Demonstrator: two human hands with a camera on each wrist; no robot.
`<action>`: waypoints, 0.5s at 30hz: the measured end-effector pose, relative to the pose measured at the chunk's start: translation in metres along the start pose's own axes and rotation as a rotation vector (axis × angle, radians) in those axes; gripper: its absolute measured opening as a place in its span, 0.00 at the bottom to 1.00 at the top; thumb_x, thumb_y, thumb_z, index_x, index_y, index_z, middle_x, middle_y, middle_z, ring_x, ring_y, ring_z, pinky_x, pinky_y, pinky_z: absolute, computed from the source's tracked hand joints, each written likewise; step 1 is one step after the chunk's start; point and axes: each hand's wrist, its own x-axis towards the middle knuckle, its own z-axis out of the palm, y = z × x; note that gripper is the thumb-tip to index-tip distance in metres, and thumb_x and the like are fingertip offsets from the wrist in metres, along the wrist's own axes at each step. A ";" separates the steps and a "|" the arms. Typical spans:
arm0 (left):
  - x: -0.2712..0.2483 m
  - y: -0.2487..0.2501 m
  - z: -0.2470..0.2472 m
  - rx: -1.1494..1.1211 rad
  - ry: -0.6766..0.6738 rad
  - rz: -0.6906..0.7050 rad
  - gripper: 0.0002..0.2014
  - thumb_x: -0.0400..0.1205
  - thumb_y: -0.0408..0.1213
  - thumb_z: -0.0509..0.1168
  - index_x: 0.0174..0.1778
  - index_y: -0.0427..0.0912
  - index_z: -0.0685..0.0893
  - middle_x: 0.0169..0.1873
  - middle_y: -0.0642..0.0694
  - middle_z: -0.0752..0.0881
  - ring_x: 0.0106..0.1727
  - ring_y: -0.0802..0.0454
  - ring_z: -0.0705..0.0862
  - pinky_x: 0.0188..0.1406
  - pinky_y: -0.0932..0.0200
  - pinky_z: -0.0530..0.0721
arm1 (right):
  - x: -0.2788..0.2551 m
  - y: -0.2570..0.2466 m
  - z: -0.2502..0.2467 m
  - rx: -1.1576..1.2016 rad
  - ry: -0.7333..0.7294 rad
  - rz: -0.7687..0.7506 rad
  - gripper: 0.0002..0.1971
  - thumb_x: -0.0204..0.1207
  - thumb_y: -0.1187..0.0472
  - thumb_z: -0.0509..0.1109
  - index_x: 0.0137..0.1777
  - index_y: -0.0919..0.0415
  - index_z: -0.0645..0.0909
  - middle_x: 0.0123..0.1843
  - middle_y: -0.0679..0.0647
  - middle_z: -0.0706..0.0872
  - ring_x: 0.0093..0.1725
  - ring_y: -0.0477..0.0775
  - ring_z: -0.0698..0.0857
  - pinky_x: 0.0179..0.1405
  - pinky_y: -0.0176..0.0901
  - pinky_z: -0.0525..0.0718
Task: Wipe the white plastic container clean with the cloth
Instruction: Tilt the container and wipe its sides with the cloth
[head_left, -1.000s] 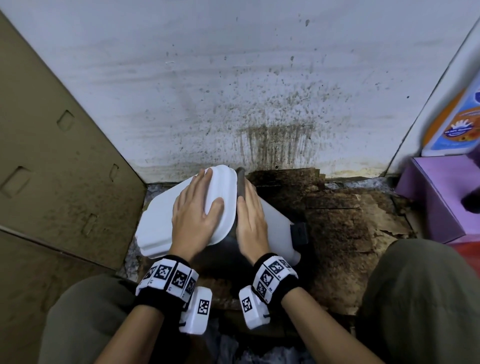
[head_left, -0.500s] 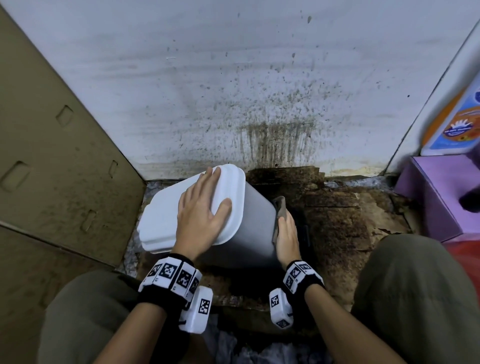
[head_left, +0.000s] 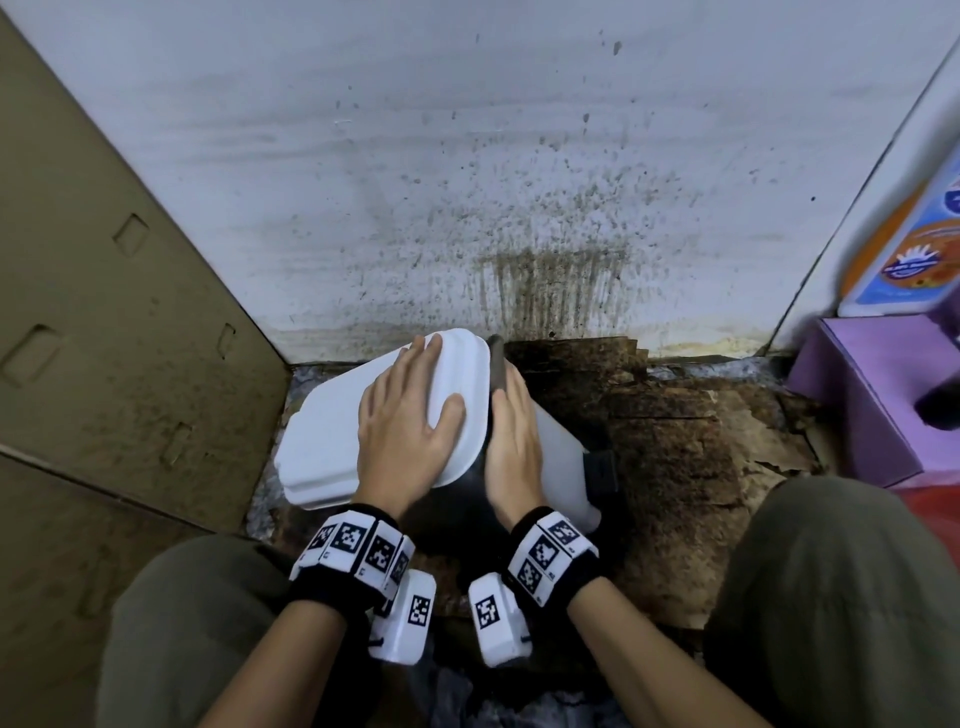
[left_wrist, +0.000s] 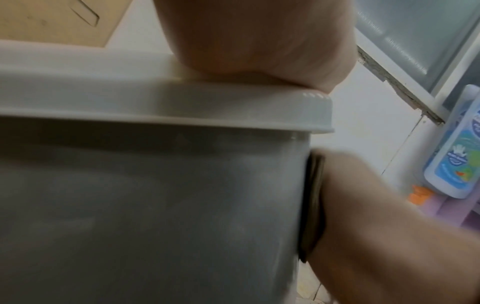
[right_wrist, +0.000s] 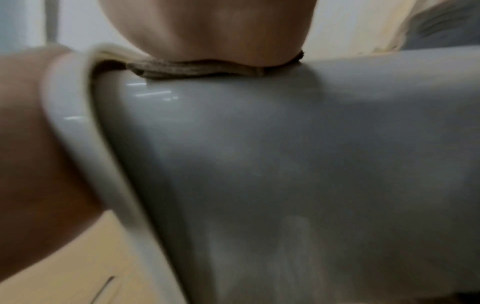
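The white plastic container (head_left: 563, 460) lies tilted on the dirty floor, its lid (head_left: 332, 431) turned to the left. My left hand (head_left: 410, 421) rests flat on the lid with straight fingers. My right hand (head_left: 511, 431) presses a dark folded cloth (head_left: 497, 364) flat against the container's side, just beside the lid rim. The left wrist view has the cloth (left_wrist: 313, 205) sandwiched between the right hand (left_wrist: 376, 226) and the container wall (left_wrist: 155, 205). From the right wrist, the cloth (right_wrist: 202, 69) shows under the palm on the container (right_wrist: 285, 164).
A brown cardboard panel (head_left: 104, 338) stands at the left and a stained white wall (head_left: 467, 182) behind. At the right are a purple box (head_left: 872, 400) and a labelled bottle (head_left: 914, 249). Soiled brown cardboard (head_left: 675, 441) covers the floor. My knees frame the bottom corners.
Half a second ago my right hand and the cloth were further down the container's side; they have slid back up to the lid rim. My left hand stays on the lid.
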 end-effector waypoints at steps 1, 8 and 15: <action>0.000 -0.001 0.000 -0.003 0.002 -0.002 0.35 0.80 0.58 0.49 0.86 0.54 0.65 0.86 0.55 0.66 0.85 0.52 0.63 0.83 0.43 0.63 | -0.001 -0.006 0.004 -0.004 0.002 -0.017 0.26 0.88 0.51 0.45 0.86 0.46 0.59 0.83 0.32 0.62 0.83 0.31 0.59 0.85 0.36 0.54; 0.002 -0.006 -0.002 -0.024 -0.002 -0.011 0.35 0.80 0.59 0.50 0.86 0.56 0.65 0.85 0.58 0.66 0.85 0.54 0.63 0.83 0.42 0.63 | 0.004 0.015 -0.009 -0.060 -0.070 -0.059 0.28 0.89 0.48 0.45 0.87 0.52 0.61 0.87 0.44 0.64 0.86 0.39 0.60 0.87 0.49 0.58; 0.001 -0.016 -0.009 -0.078 0.025 -0.020 0.34 0.81 0.58 0.52 0.85 0.57 0.66 0.84 0.59 0.67 0.84 0.55 0.65 0.82 0.41 0.65 | 0.015 0.070 -0.034 -0.103 -0.033 0.070 0.25 0.89 0.49 0.48 0.83 0.54 0.67 0.81 0.47 0.72 0.81 0.43 0.69 0.85 0.51 0.63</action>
